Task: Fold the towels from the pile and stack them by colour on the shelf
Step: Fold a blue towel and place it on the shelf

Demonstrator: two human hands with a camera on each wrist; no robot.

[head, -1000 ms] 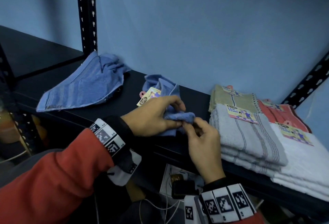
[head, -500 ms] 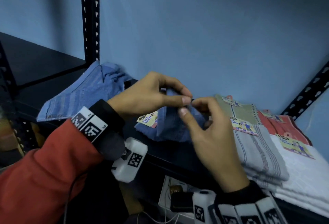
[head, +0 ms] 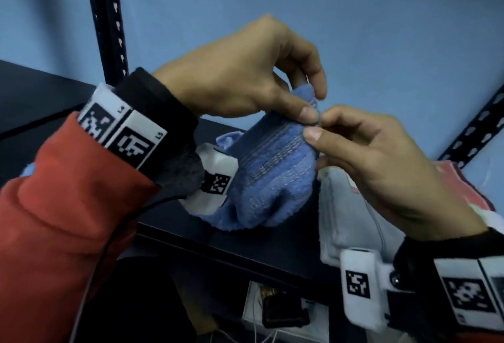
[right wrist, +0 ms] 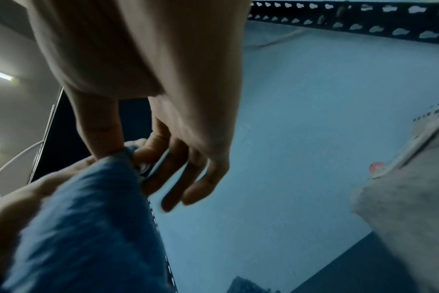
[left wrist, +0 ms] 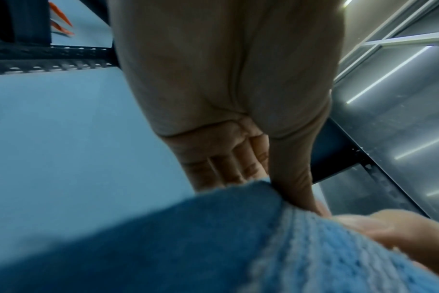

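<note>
Head view: black metal shelf [head: 240,250] against a blue wall, slotted black upright [head: 107,23] at its back left. On the shelf's right part, a folded stack of pale grey towels [head: 351,222], with a red towel [head: 461,187] behind it; stacks by colour seem begun.

Above the shelf's front, a small blue terry towel with woven stripes [head: 275,176] hangs bunched from both hands, its lower edge low over the shelf; whether it touches, cannot tell.

Left hand [head: 240,75]: grip clenched on the towel's top edge, thumb against forefinger, cloth pinched between; the left wrist view confirms the edge caught at the thumb. Right hand [head: 381,168]: thumb and forefinger pinching the same edge just beside the left thumb, other fingers loosely spread, as the right wrist view shows.

Step in hand, by my reading: finding a corner or hem to open the towel out, before folding proper.

Next move likely calls for sliding the two grips apart along the hem until the cloth hangs flat, then bringing corners together. Bunched terry may twist; keep tension even.
</note>
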